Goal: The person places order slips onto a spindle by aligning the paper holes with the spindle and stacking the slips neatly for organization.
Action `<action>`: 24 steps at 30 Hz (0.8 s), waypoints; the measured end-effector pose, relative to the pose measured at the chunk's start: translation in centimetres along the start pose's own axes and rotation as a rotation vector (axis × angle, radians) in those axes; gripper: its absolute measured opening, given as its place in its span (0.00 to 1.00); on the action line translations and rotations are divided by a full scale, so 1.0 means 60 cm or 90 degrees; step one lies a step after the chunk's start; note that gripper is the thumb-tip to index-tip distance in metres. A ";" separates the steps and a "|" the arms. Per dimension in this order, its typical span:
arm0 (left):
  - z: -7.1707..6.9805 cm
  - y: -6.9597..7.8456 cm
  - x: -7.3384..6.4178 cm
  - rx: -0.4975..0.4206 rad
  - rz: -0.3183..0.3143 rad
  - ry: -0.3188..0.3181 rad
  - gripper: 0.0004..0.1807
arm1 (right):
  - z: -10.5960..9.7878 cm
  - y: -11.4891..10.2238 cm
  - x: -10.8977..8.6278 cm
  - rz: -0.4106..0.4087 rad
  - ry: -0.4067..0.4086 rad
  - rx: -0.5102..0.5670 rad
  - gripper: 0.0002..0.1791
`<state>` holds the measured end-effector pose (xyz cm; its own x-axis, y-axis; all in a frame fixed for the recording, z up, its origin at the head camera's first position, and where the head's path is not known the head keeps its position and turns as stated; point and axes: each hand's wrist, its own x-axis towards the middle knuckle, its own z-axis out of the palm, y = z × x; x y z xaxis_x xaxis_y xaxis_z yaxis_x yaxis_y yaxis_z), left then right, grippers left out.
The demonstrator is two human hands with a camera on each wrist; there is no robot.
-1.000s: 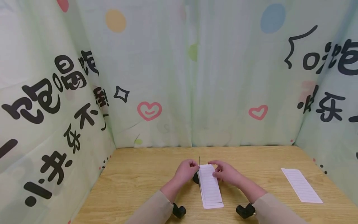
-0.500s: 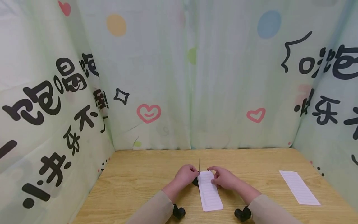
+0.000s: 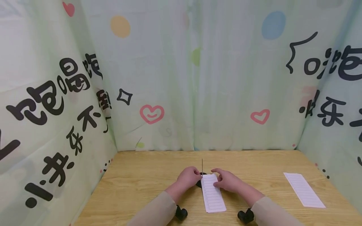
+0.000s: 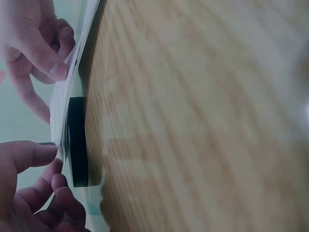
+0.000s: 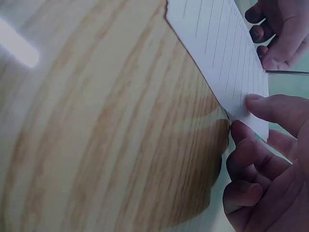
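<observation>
A stack of lined paper slips (image 3: 213,196) sits low over the round black base (image 3: 199,184) of a bill spike, its thin needle (image 3: 202,164) rising at the slips' top left corner. My left hand (image 3: 188,177) pinches that corner between thumb and fingers, right by the needle. On the opposite side, my right hand (image 3: 228,180) grips the slips' right edge, thumb (image 5: 270,107) on top and fingers beneath, forefinger reaching out beyond the far edge. In the left wrist view, the base (image 4: 78,141) stands on the wood just under the paper (image 4: 59,104).
Another lined slip (image 3: 304,190) lies apart on the right of the wooden table (image 3: 141,175). Printed curtains (image 3: 169,78) enclose the table at the back and both sides. Black devices (image 3: 181,213) are worn at both wrists.
The paper slips have come down along the needle, with more needle showing above them. Both hands have lowered with the paper and keep their grip. The slips' bottom edges look more even.
</observation>
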<state>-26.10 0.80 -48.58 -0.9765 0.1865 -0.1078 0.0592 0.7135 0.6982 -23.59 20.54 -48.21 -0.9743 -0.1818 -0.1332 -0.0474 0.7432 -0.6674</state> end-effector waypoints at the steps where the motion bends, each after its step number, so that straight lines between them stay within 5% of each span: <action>1: 0.000 -0.002 0.001 0.002 0.002 0.001 0.08 | -0.001 0.001 0.000 -0.006 0.002 -0.005 0.31; 8: -0.009 -0.009 -0.001 0.008 0.019 -0.006 0.13 | -0.010 0.010 -0.006 -0.021 0.002 -0.002 0.31; 16: -0.011 -0.019 -0.006 0.093 0.063 -0.065 0.32 | -0.038 0.043 -0.028 -0.078 -0.055 0.042 0.35; 24: -0.014 -0.023 -0.008 0.096 0.065 -0.082 0.35 | -0.078 0.072 -0.045 -0.090 -0.090 0.069 0.37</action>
<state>-25.90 -0.81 -48.90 -0.9298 0.3410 -0.1383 0.1962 0.7773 0.5977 -22.18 27.25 -47.33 -0.9183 -0.3742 -0.1291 -0.1506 0.6319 -0.7603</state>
